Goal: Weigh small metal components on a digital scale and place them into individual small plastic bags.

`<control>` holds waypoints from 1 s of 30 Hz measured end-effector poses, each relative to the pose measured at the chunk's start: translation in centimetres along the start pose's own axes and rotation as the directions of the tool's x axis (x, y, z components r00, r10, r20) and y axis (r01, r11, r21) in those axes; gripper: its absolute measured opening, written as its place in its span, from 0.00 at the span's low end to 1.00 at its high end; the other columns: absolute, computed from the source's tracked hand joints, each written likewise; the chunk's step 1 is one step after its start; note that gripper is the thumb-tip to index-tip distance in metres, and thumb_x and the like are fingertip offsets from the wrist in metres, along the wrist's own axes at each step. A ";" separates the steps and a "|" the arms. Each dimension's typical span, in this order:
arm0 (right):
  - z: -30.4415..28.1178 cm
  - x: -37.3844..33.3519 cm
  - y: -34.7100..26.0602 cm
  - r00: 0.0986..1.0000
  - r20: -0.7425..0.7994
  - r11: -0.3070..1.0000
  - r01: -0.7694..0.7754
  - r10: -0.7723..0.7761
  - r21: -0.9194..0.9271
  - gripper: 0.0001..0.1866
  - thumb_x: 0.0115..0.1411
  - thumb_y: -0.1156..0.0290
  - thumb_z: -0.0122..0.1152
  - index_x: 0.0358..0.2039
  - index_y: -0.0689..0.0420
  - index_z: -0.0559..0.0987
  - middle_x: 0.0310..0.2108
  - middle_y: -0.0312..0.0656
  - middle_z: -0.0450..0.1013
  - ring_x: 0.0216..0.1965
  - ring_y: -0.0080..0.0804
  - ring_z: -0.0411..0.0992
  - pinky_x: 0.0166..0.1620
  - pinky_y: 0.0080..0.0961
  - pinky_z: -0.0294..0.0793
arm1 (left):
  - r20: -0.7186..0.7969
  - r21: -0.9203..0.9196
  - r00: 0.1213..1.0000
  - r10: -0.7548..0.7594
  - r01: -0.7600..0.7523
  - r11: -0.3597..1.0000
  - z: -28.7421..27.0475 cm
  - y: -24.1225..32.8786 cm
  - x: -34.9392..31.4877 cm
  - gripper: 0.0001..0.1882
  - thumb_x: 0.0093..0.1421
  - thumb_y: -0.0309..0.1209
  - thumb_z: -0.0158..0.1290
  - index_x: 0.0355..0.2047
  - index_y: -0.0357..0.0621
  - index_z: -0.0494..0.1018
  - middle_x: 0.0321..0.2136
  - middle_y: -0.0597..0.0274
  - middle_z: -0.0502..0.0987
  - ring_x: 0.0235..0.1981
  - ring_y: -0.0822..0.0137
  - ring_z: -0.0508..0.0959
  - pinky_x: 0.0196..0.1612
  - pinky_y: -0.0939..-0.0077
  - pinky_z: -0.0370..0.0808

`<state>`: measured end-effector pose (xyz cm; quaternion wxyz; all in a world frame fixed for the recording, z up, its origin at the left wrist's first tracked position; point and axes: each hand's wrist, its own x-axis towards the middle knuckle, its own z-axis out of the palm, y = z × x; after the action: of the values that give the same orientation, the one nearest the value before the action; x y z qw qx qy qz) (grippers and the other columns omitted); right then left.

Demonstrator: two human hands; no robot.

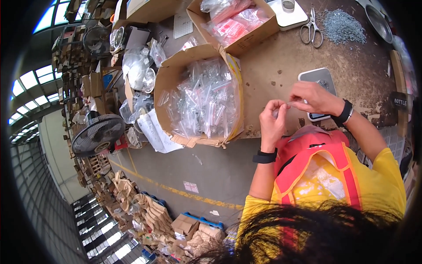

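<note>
My left hand (273,121) is closed in a pinch, with a bit of clear plastic (275,113) showing at its fingers; it looks like a small bag. Close against it, my right hand (313,97) also pinches with bent fingers, and what sits between its fingertips is too small to make out. Both hands are over the table's near edge, partly in front of a small digital scale (323,75) with a heap of metal pieces (322,83) on it. To the left stands an open cardboard box (237,83) full of small clear zip bags (204,99).
A second box (252,37) holds red-and-clear bags. Scissors (312,31), a pile of small screws (345,27), a white scale (288,15) with a cup, and a metal bowl (379,23) lie at the back. A fan (97,134) stands left.
</note>
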<state>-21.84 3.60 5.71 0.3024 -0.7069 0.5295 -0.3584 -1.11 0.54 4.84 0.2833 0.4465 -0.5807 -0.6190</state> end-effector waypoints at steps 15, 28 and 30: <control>-11.1 -2.5 1.8 0.931 -0.346 0.979 -0.168 0.121 -0.112 0.06 0.58 0.74 0.62 0.29 0.61 0.73 0.25 0.41 0.70 0.26 0.32 0.70 0.32 0.28 0.70 | -0.645 0.418 0.598 0.476 -0.245 0.875 -9.1 13.8 -2.0 0.04 0.66 0.24 0.57 0.40 0.38 0.76 0.33 0.67 0.77 0.26 0.78 0.70 0.28 0.83 0.67; -12.3 -10.1 23.5 0.527 -0.751 0.512 -0.807 0.397 -0.296 0.38 0.49 0.53 0.78 0.51 0.60 0.68 0.48 0.58 0.68 0.49 0.58 0.70 0.51 0.43 0.72 | 0.097 -0.396 0.917 -0.386 0.392 0.831 2.3 5.0 -3.6 0.07 0.71 0.33 0.52 0.41 0.43 0.73 0.31 0.68 0.77 0.21 0.83 0.67 0.22 0.86 0.65; -12.5 -7.4 23.9 0.536 -0.775 0.508 -0.795 0.335 -0.330 0.37 0.49 0.54 0.78 0.51 0.60 0.69 0.49 0.58 0.67 0.49 0.59 0.70 0.52 0.44 0.73 | 0.160 -0.366 0.871 -0.464 0.489 0.792 3.9 3.4 -4.0 0.08 0.71 0.34 0.53 0.41 0.43 0.73 0.32 0.68 0.78 0.22 0.83 0.68 0.24 0.87 0.65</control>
<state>-46.23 4.02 -7.97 -0.0526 -0.3697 0.8989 -0.2294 -3.38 5.31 8.72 0.1842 0.4924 -0.3207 -0.7879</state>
